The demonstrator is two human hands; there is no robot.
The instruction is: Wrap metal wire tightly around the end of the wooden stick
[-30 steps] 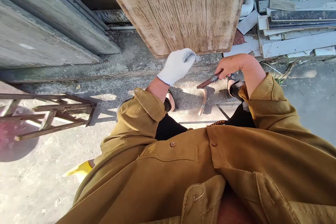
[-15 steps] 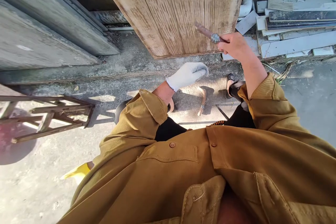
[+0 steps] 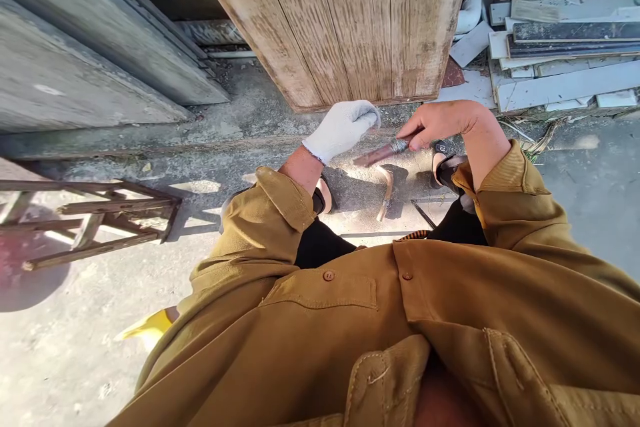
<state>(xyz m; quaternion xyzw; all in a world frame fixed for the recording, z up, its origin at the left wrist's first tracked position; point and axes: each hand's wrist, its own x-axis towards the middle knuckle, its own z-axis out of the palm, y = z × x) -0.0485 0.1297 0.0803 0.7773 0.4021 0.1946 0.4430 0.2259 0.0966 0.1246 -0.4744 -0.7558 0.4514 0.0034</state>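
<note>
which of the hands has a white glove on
The left hand, fingers curled; the right hand is bare and grips a wire-wrapped brown stick.

Between my hands: a narrow gap separates my gloved left hand from my right hand, and my wire-wound stick slants across the near side of it.
Ahead: the wooden panel blocks reach, its bottom edge near both hands.
Floor: a bent stick lies between my feet, with room either side.
Right: stacked boards stand in my way.
Left: open concrete up to a wooden frame.
</note>
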